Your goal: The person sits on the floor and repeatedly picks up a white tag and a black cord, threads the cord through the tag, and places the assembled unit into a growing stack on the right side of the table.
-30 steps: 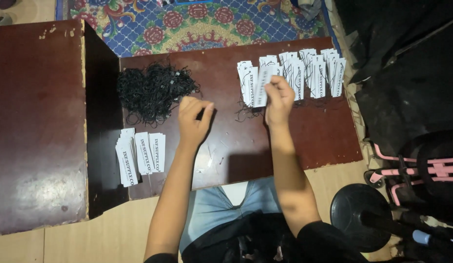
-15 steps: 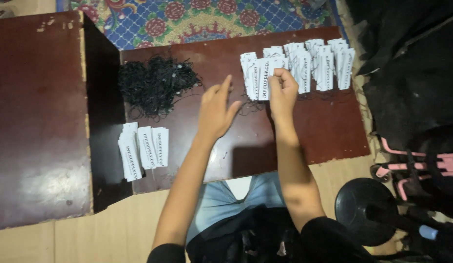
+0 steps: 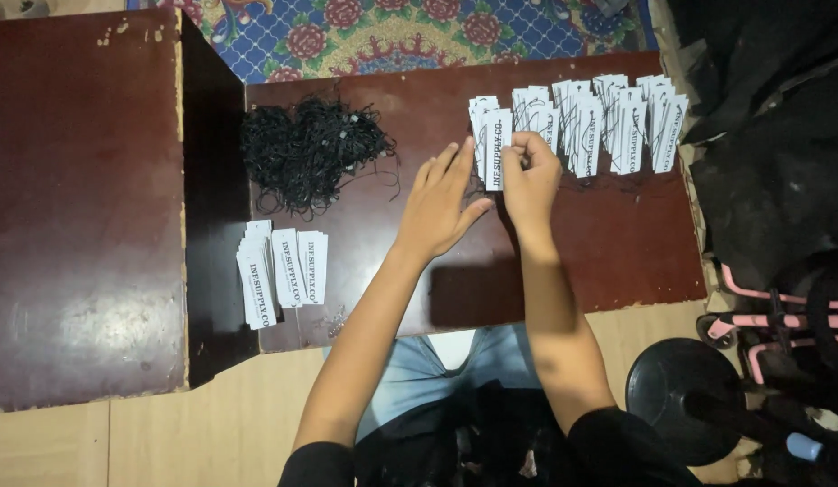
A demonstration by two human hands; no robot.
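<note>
Since a moment ago my left hand (image 3: 441, 203) has slid rightward, fingers spread flat on the worktop (image 3: 599, 261); my right hand (image 3: 530, 171) pinches a white tag (image 3: 497, 149) (near the far edge), bare wood below.

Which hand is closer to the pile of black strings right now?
Left. The left hand lies open on the table just right of the pile of black strings, apart from it. The right hand is farther right, its fingers pinching a white tag.
</note>
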